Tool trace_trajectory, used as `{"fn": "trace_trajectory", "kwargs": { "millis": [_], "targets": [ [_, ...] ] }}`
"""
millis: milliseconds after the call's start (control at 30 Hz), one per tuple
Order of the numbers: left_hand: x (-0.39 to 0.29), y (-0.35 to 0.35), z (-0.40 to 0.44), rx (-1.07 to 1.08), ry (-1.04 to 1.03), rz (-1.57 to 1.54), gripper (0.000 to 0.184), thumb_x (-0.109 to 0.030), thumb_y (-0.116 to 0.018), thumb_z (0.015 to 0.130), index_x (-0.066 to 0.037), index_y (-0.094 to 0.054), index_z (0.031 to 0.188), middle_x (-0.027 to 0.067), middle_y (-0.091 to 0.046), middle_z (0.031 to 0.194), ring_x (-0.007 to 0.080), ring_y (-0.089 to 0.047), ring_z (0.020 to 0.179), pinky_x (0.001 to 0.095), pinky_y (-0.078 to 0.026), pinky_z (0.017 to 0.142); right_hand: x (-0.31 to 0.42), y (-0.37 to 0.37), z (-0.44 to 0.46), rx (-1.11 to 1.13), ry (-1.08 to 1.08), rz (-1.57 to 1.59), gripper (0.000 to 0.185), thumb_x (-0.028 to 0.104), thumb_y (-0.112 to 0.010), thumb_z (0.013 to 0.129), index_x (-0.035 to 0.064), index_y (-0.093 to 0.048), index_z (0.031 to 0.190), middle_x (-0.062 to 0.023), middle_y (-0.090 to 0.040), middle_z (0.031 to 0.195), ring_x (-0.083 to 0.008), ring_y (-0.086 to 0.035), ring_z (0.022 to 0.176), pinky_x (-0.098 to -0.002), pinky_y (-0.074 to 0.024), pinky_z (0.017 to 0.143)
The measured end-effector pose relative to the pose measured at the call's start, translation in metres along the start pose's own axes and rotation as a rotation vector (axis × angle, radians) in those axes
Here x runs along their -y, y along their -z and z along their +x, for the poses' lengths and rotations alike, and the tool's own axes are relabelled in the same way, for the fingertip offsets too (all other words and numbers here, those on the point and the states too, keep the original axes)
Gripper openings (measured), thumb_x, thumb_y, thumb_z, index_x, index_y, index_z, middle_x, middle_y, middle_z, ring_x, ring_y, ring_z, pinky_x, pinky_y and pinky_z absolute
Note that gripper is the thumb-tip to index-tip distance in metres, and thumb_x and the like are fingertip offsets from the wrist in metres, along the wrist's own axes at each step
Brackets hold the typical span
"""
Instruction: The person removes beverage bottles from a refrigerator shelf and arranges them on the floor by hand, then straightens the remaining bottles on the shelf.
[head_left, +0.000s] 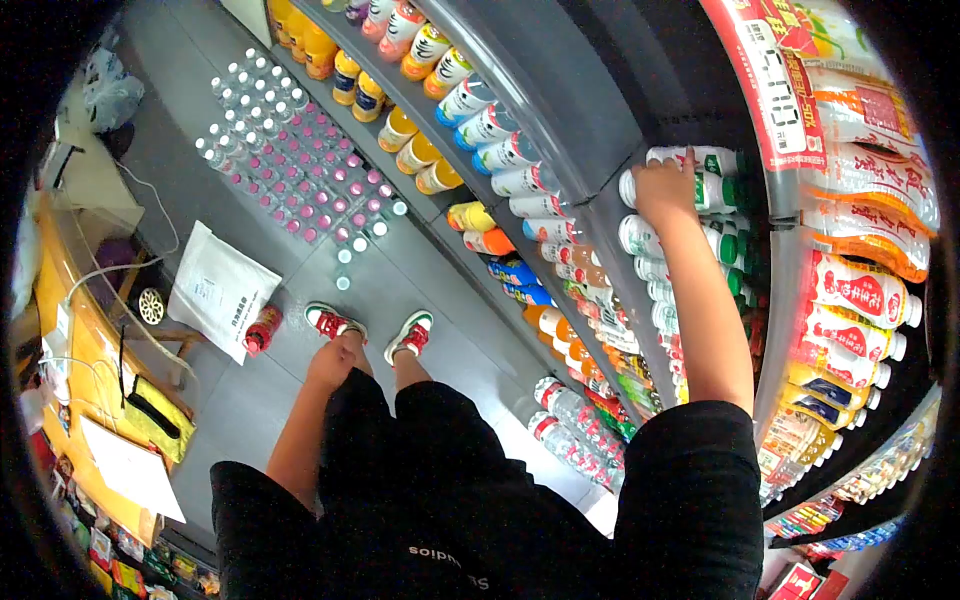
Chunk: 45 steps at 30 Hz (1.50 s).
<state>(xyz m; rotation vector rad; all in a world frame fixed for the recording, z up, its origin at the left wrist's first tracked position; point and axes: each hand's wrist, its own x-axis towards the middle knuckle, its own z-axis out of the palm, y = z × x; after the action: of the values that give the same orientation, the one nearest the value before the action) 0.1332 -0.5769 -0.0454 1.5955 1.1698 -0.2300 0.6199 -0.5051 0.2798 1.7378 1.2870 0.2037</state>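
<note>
My right hand (665, 188) reaches into the shelf on the right, its fingers curled over a white-and-green bottle (710, 190). This bottle lies among a row of similar ones, with another white-and-green bottle (710, 158) against the fingers on the far side. More white-capped bottles (640, 235) of the row lie just below my wrist. My left hand (332, 365) hangs low in front of my leg, above the floor. Its fingers are curled in, and no object shows in them.
Shelves of drinks run along the right, with a price strip (782, 90) on the edge. Many pink- and white-capped bottles (310, 180) stand on the floor. A white bag (215, 285) and a red bottle (263, 330) lie left of my shoes. A wooden counter (60, 330) stands far left.
</note>
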Motion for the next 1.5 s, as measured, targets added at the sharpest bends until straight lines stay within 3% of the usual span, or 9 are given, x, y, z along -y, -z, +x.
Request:
{"fn": "trace_trajectory", "kwargs": {
  "millis": [233, 367, 467, 567, 733, 800, 933, 1233, 1500],
  "targets": [
    [-0.002, 0.01, -0.017, -0.008, 0.036, -0.015, 0.029, -0.023, -0.052, 0.074, -0.003, -0.057, 0.095, 0.0218, -0.06, 0.092, 0.0386, -0.057, 0.088, 0.0439, -0.046, 0.078, 0.008, 0.005, -0.008, 0.059, 0.001, 0.102, 0.024, 0.012, -0.055, 0.078, 0.0146, -0.063, 0.1, -0.008, -0.06, 0.102, -0.0245, -0.055, 0.103, -0.0523, -0.0205, 0.104],
    [0.013, 0.008, -0.027, -0.075, -0.056, -0.014, 0.029, -0.024, -0.053, 0.074, -0.004, -0.057, 0.095, 0.0206, -0.061, 0.094, 0.0373, -0.057, 0.09, 0.0433, -0.046, 0.078, 0.024, 0.037, -0.043, -0.287, 0.084, 0.411, 0.024, 0.021, -0.063, 0.072, 0.0065, -0.061, 0.09, -0.0127, -0.059, 0.097, -0.0269, -0.054, 0.1, -0.0512, -0.0269, 0.1],
    [-0.033, 0.041, -0.061, -0.151, -0.019, -0.034, 0.03, -0.026, -0.053, 0.074, -0.006, -0.058, 0.095, 0.0189, -0.061, 0.094, 0.0358, -0.058, 0.088, 0.0432, -0.046, 0.077, 0.054, 0.037, -0.082, -0.383, 0.323, 0.66, 0.019, 0.021, -0.061, 0.074, 0.0032, -0.059, 0.078, -0.015, -0.06, 0.082, -0.0341, -0.058, 0.079, -0.0405, -0.0473, 0.074],
    [-0.024, 0.036, -0.071, -0.281, -0.162, 0.023, 0.032, -0.03, -0.056, 0.073, -0.007, -0.058, 0.095, 0.0174, -0.061, 0.089, 0.0361, -0.058, 0.083, 0.0437, -0.046, 0.074, 0.087, 0.022, -0.126, -0.209, 0.442, 0.922, 0.023, 0.029, -0.062, 0.074, 0.0072, -0.062, 0.083, -0.0129, -0.062, 0.085, -0.0323, -0.061, 0.077, -0.0426, -0.0486, 0.069],
    [-0.045, 0.049, -0.135, -0.537, 0.018, 0.007, 0.03, -0.026, -0.057, 0.073, -0.008, -0.059, 0.098, 0.0164, -0.063, 0.087, 0.0351, -0.059, 0.081, 0.0434, -0.047, 0.072, 0.134, -0.046, -0.17, -0.086, 0.668, 0.894, 0.028, 0.032, -0.062, 0.074, 0.0069, -0.063, 0.088, -0.0186, -0.062, 0.084, -0.0351, -0.061, 0.079, -0.043, -0.0486, 0.071],
    [-0.047, 0.041, -0.17, -0.587, 0.085, -0.11, 0.028, -0.023, -0.056, 0.075, -0.009, -0.059, 0.099, 0.0154, -0.064, 0.087, 0.0327, -0.06, 0.082, 0.0419, -0.047, 0.073, 0.152, -0.07, -0.177, 0.205, 0.724, 0.95, 0.03, 0.034, -0.062, 0.076, 0.0068, -0.063, 0.089, -0.0193, -0.063, 0.087, -0.0346, -0.061, 0.083, -0.0428, -0.048, 0.073],
    [-0.024, 0.015, -0.232, -0.801, 0.277, -0.277, 0.028, -0.022, -0.058, 0.075, -0.009, -0.06, 0.1, 0.0128, -0.064, 0.087, 0.0284, -0.062, 0.083, 0.0384, -0.048, 0.075, 0.166, -0.083, -0.19, 0.016, 0.914, 0.909, 0.027, 0.027, -0.062, 0.076, 0.0026, -0.064, 0.088, -0.019, -0.063, 0.08, -0.0329, -0.062, 0.078, -0.0378, -0.0484, 0.068],
    [0.051, 0.055, -0.287, -1.043, 0.516, -0.383, 0.038, -0.022, -0.065, 0.07, -0.009, -0.059, 0.105, 0.0123, -0.063, 0.092, 0.0281, -0.06, 0.09, 0.0376, -0.048, 0.079, 0.146, -0.082, -0.203, -0.048, 0.723, 1.019, 0.034, 0.03, -0.062, 0.076, 0.0019, -0.063, 0.095, -0.0208, -0.063, 0.083, -0.0346, -0.062, 0.079, -0.0404, -0.048, 0.071],
    [0.062, 0.172, -0.25, -1.2, 0.43, 0.138, 0.042, -0.022, -0.069, 0.067, -0.012, -0.058, 0.106, 0.0101, -0.057, 0.105, 0.0279, -0.054, 0.101, 0.0392, -0.045, 0.084, 0.167, -0.072, -0.261, 0.164, 0.476, 1.005, 0.03, 0.028, -0.063, 0.076, 0.0036, -0.061, 0.093, -0.0198, -0.063, 0.085, -0.0335, -0.062, 0.082, -0.0383, -0.0477, 0.074]
  ]
}}
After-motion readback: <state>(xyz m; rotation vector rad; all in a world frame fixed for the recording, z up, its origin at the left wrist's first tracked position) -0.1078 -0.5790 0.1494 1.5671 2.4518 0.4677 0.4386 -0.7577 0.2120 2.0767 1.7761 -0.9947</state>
